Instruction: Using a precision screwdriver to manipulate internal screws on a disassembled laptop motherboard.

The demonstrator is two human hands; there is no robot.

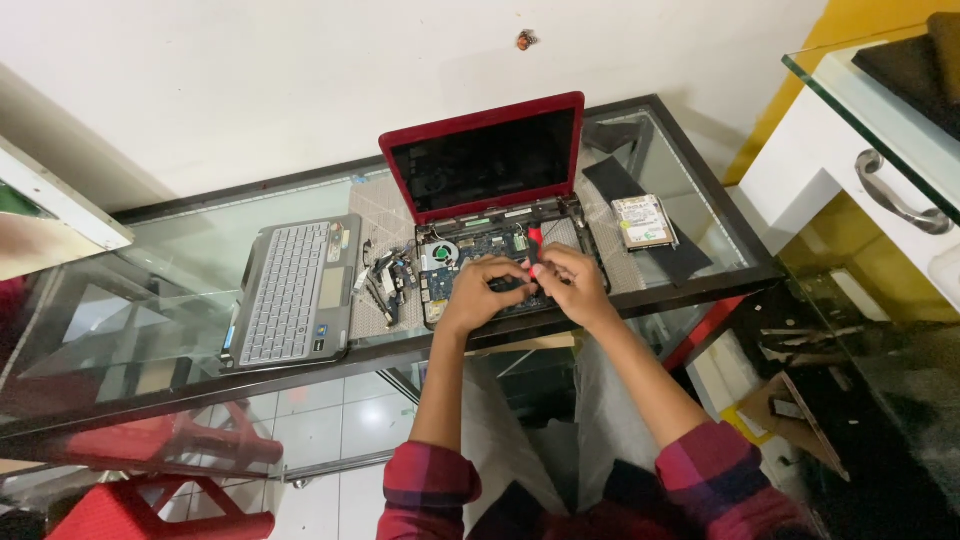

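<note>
- The opened red laptop [490, 215] lies on the glass table [180, 250], base uncovered, circuit board [480, 262] and round fan [438, 254] exposed; the screen stands upright just beyond the fingers.
- Left hand [480, 293]: fingers curled down onto the board, tips touching it; whether anything is pinched cannot be told.
- Right hand [568, 280]: fingers closed around a red-handled screwdriver [534, 240], whose handle rises above the knuckles; the tip is hidden by the hands.
- Judgement: the tool is best kept upright and pressed straight down, the left fingertips steadying the board beside the tip, so the driver does not slip onto the components.
- Left of the fingers, near: loose small parts and cables [385, 280]; further left, the removed keyboard panel [292, 292].
- Right of the fingers, well apart: a hard drive [643, 221] on a dark strip.
- The table's near edge [400, 352] runs just under the wrists; little room is left to draw back.
- Open room is found right of the laptop base, before the drive.
</note>
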